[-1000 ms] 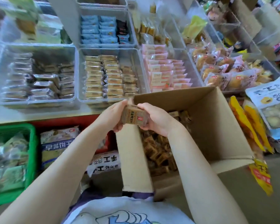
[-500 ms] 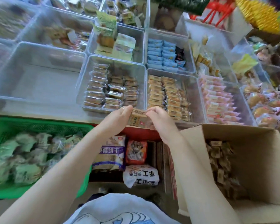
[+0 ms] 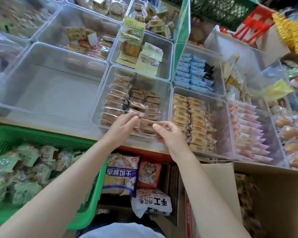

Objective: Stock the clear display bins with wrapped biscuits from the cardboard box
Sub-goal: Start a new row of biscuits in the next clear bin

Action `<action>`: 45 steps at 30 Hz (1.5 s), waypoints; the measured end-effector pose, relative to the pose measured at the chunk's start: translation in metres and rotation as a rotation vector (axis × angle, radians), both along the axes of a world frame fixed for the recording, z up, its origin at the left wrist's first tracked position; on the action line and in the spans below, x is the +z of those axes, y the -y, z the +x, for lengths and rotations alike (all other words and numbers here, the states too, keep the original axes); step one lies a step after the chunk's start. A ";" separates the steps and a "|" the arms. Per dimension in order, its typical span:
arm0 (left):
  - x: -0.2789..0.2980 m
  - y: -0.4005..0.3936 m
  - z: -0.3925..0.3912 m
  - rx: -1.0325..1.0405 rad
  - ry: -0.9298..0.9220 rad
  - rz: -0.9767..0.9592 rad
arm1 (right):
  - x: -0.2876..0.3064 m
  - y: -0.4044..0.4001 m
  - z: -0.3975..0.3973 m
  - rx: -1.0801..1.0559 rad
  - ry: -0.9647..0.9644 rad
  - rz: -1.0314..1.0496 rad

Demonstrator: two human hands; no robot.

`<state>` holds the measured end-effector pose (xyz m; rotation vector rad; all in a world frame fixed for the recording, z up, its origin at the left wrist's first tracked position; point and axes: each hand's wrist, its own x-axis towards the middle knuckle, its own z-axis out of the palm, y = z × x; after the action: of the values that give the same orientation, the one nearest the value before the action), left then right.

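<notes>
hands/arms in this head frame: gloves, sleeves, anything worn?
Both arms are bare from the frame's bottom edge to the fingers: no sleeves in view, no gloves. The left hand and right hand show no rings, watch or bands. Nails are short, unpainted. A light garment with a blue print shows at the bottom edge.

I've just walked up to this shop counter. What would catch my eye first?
Two bare hands meet in the middle: the left hand and right hand together hold a stack of wrapped biscuits at the near edge of a clear bin already lined with brown packets. Beside it on the left sits a big clear bin with no packets visible, and a bright green basket of pale green packets fills the lower left.
</notes>
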<state>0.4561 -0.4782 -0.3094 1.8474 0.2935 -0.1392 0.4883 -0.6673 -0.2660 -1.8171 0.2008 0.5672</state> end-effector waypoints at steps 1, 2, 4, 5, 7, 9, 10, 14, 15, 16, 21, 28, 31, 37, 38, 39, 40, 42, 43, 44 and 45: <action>-0.008 -0.007 0.009 0.051 0.026 0.195 | -0.004 -0.001 0.008 -0.038 -0.005 -0.016; -0.016 -0.016 0.018 0.086 0.026 0.369 | -0.007 -0.001 0.018 -0.073 -0.013 -0.023; -0.037 -0.033 0.031 0.063 -0.048 0.624 | -0.015 -0.003 0.040 -0.121 -0.018 -0.025; -0.045 -0.038 0.035 0.028 -0.088 0.723 | -0.018 -0.004 0.052 -0.131 -0.006 -0.026; -0.055 -0.039 0.038 -0.015 -0.125 0.871 | -0.023 -0.012 0.078 -0.147 0.027 -0.038; -0.057 -0.036 0.038 -0.023 -0.129 0.934 | -0.034 -0.025 0.104 -0.160 0.063 -0.065; -0.056 -0.035 0.038 -0.025 -0.134 0.940 | -0.041 -0.033 0.116 -0.155 0.081 -0.085; -0.062 -0.037 0.040 -0.019 -0.176 0.934 | -0.080 -0.066 0.147 -0.064 0.085 -0.196; -0.062 -0.037 0.040 -0.016 -0.183 0.931 | -0.087 -0.072 0.150 -0.008 0.063 -0.230; -0.061 -0.036 0.039 -0.018 -0.187 0.928 | -0.095 -0.076 0.150 0.067 0.036 -0.267; -0.060 -0.038 0.040 -0.019 -0.210 0.918 | -0.107 -0.085 0.137 0.241 0.022 -0.384; -0.056 -0.037 0.040 -0.051 -0.225 0.921 | -0.106 -0.097 0.142 0.443 0.029 -0.677; -0.056 -0.037 0.040 -0.058 -0.221 0.929 | -0.103 -0.109 0.132 0.524 0.033 -0.678; -0.058 -0.038 0.040 -0.058 -0.210 0.931 | -0.110 -0.109 0.123 0.400 0.106 -0.537; -0.058 -0.038 0.040 -0.060 -0.207 0.932 | -0.108 -0.108 0.118 0.370 0.119 -0.523; -0.058 -0.038 0.040 -0.065 -0.205 0.931 | -0.105 -0.106 0.111 0.347 0.133 -0.510; -0.058 -0.039 0.039 -0.074 -0.204 0.931 | -0.100 -0.102 0.101 0.336 0.147 -0.499; -0.057 -0.041 0.036 -0.089 -0.205 0.937 | -0.088 -0.089 0.080 0.329 0.173 -0.481; -0.055 -0.041 0.035 -0.078 -0.197 0.933 | -0.079 -0.079 0.069 0.325 0.189 -0.460; -0.053 -0.038 0.033 -0.047 -0.177 0.918 | -0.069 -0.066 0.059 0.319 0.213 -0.427; -0.051 -0.031 0.032 -0.007 -0.143 0.895 | -0.057 -0.050 0.049 0.310 0.243 -0.392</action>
<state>0.4880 -0.4474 -0.3604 2.7300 0.5024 -0.1586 0.5373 -0.6173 -0.3228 -2.3015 -0.1494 0.5410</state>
